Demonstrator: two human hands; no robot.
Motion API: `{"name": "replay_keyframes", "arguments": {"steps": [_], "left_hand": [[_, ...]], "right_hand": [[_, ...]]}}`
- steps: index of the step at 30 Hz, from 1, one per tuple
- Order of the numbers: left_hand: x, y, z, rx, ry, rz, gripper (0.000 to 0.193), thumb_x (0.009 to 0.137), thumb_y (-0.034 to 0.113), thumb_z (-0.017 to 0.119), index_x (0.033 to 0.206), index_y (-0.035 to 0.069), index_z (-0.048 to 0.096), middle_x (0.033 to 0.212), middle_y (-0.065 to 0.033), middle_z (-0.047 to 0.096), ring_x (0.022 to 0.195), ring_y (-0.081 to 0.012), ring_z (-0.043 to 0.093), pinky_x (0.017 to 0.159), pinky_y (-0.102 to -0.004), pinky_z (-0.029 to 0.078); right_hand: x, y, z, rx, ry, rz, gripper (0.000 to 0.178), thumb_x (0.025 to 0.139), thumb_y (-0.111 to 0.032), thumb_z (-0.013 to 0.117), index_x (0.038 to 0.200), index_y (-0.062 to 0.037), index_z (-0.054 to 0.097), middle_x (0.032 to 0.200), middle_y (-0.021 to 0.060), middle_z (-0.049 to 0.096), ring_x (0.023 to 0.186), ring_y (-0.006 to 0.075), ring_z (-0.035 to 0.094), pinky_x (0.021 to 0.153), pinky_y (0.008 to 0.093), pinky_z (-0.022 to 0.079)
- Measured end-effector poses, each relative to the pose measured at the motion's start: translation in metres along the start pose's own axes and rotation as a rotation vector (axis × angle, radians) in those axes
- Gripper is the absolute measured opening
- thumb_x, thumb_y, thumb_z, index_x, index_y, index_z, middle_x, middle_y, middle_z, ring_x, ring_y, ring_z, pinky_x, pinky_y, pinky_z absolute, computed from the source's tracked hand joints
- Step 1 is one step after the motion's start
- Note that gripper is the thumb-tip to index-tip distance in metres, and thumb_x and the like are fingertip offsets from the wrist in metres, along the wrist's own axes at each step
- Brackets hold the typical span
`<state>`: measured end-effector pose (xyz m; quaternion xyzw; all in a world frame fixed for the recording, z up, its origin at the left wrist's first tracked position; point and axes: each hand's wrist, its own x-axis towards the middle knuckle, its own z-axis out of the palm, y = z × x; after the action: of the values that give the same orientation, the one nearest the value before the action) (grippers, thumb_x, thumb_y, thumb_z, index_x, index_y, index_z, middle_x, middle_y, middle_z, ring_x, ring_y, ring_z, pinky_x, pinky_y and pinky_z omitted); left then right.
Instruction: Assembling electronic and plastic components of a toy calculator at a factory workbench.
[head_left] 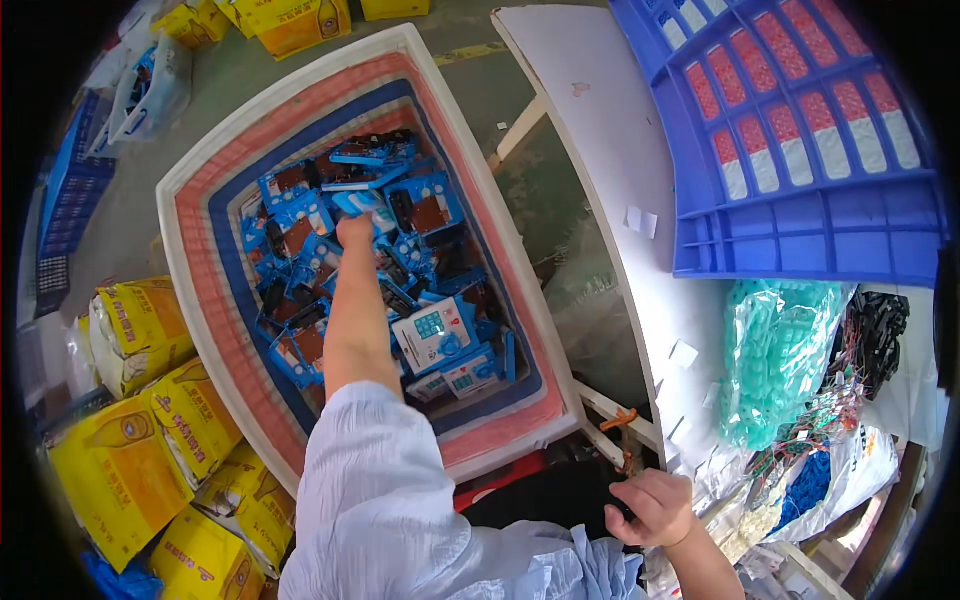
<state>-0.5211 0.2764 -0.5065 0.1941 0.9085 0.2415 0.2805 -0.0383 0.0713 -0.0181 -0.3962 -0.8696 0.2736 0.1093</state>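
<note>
My left arm stretches forward into a large bin [185, 250] lined with red and blue bands. At its end, my left hand [353, 230] appears closed on a blurred blue-and-white box [362, 207]; the fingertips are mostly hidden. Around it lie many blue boxes, some with brown panels and black parts. Nearer in the bin, a white-and-blue box [436, 334] with a printed keypad pattern faces up. My right hand [655, 508] hangs near my body beside the white table edge, fingers curled, with nothing visible in it.
Yellow cartons [120, 470] are stacked at the left. On the right stands a white table [600, 120] with a blue plastic crate [800, 235]. Below the crate are a bag of green parts [780, 360] and bundled wires [815, 415]. A clear tub [150, 100] sits far left.
</note>
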Motion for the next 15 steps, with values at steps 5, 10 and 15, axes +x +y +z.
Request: {"name": "replay_keyframes", "arguments": {"steps": [5, 10, 15], "left_hand": [[-0.136, 0.02, -0.097, -0.139, 0.094, 0.386, 0.025, 0.089, 0.019, 0.072, 0.109, 0.005, 0.068, 0.089, -0.0132, 0.069, 0.081, -0.0303, 0.065, 0.074, -0.0419, 0.049], [-0.26, -0.003, -0.191, -0.462, -0.014, 0.676, 0.015, 0.093, 0.01, 0.069, 0.104, 0.001, 0.067, 0.095, -0.0111, 0.066, 0.086, -0.0188, 0.062, 0.075, -0.032, 0.046], [-0.359, -0.001, -0.239, -0.58, 0.0, 0.9, 0.017, 0.087, 0.006, 0.075, 0.1, -0.001, 0.067, 0.098, -0.01, 0.065, 0.083, -0.0194, 0.06, 0.072, -0.0294, 0.045]], "right_hand": [[0.001, -0.005, 0.002, -0.034, 0.034, -0.015, 0.016, 0.073, -0.014, 0.076, 0.085, -0.0063, 0.068, 0.07, 0.0055, 0.063, 0.056, 0.0243, 0.062, 0.049, 0.0337, 0.051], [-0.004, -0.009, 0.006, -0.086, 0.063, -0.014, 0.015, 0.074, -0.01, 0.075, 0.086, -0.0062, 0.067, 0.071, 0.0068, 0.063, 0.059, 0.0263, 0.063, 0.052, 0.0353, 0.052], [-0.003, -0.022, 0.009, 0.035, 0.172, 0.099, 0.017, 0.077, -0.009, 0.076, 0.092, -0.0046, 0.07, 0.082, 0.0104, 0.068, 0.066, 0.0285, 0.066, 0.058, 0.0352, 0.055]]}}
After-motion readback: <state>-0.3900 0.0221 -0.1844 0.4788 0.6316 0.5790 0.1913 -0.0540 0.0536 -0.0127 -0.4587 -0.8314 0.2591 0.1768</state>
